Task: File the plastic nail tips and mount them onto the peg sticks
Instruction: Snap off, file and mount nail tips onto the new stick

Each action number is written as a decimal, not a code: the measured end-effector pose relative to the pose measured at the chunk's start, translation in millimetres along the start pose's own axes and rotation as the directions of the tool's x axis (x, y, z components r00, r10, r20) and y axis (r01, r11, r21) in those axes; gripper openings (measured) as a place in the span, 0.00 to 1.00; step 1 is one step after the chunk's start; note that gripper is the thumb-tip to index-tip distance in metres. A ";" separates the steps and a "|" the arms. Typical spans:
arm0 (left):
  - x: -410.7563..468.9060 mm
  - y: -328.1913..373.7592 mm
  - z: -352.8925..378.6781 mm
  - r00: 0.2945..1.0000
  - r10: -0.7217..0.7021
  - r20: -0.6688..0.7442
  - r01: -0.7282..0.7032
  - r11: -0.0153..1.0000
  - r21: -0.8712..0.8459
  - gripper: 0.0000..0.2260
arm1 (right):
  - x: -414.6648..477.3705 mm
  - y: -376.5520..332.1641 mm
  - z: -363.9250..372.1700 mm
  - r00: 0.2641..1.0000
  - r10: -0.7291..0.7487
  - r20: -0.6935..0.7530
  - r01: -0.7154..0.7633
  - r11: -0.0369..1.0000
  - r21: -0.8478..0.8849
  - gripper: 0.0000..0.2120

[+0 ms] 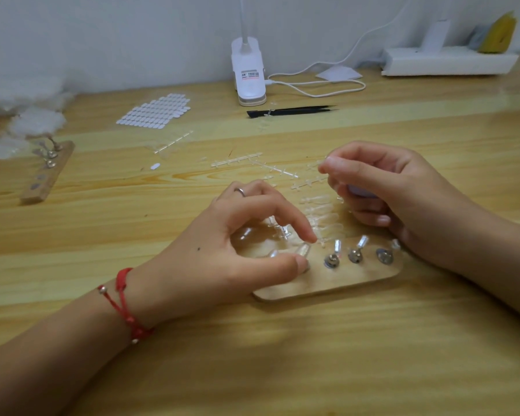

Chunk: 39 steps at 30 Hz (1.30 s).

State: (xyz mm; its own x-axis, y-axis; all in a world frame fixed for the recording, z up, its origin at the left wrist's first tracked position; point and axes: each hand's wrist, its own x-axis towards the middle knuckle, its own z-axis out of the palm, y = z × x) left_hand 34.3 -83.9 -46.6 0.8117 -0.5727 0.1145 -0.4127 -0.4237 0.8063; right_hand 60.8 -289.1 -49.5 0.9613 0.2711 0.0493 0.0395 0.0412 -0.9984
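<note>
The left hand (246,235) pinches a clear nail tip (302,250) between thumb and first finger, down on the wooden board (327,285). Three pegs (354,254) stand on the board just to the right of it. The right hand (388,190) is curled round a small pale thing (361,192), behind the board. More nail tips (318,212) lie on the desk (282,355) between the hands.

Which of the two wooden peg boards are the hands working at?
The pale wooden peg board nearest the camera: the left hand pinches a clear peg stick on it. The other wooden board lies untouched at the far left.
</note>
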 end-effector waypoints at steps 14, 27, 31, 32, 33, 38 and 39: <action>0.4 -6.2 0.8 0.998 0.057 -0.015 -0.058 0.998 -0.016 0.07 | -0.3 0.9 1.1 1.000 -0.004 -0.004 0.004 1.000 -0.019 0.06; -0.7 -2.9 2.3 0.997 0.072 -0.022 -0.072 0.997 0.028 0.08 | -1.4 -0.6 2.6 1.000 -0.001 -0.021 0.000 0.999 -0.041 0.06; -0.3 -1.8 3.3 0.997 0.076 -0.025 -0.075 0.997 0.033 0.08 | -1.3 0.6 2.7 1.000 0.001 -0.031 -0.002 0.999 -0.046 0.06; -0.2 -1.9 3.3 0.997 0.075 -0.023 -0.075 0.997 0.037 0.08 | -1.4 0.8 2.4 0.999 0.001 -0.033 -0.002 0.999 -0.049 0.06; -0.1 -2.2 3.3 0.997 0.074 -0.023 -0.073 0.997 0.040 0.08 | -1.3 1.1 2.2 0.999 0.000 -0.034 -0.002 0.999 -0.053 0.07; -2.9 -1.9 3.9 0.997 0.076 -0.028 -0.074 0.995 0.059 0.11 | -0.8 0.7 2.1 0.999 0.011 -0.042 -0.013 0.999 -0.037 0.07; -2.9 -1.0 2.5 0.997 0.073 -0.040 -0.071 0.996 0.047 0.13 | -0.1 0.2 1.0 0.998 0.027 -0.056 -0.027 1.000 -0.001 0.06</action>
State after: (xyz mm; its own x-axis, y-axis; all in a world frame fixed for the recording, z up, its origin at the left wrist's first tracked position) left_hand 31.4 -83.6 -49.2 0.7953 -0.5737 0.1960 -0.4881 -0.4141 0.7683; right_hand 60.4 -288.1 -49.7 0.9757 0.2179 0.0207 0.0139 0.0330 -0.9994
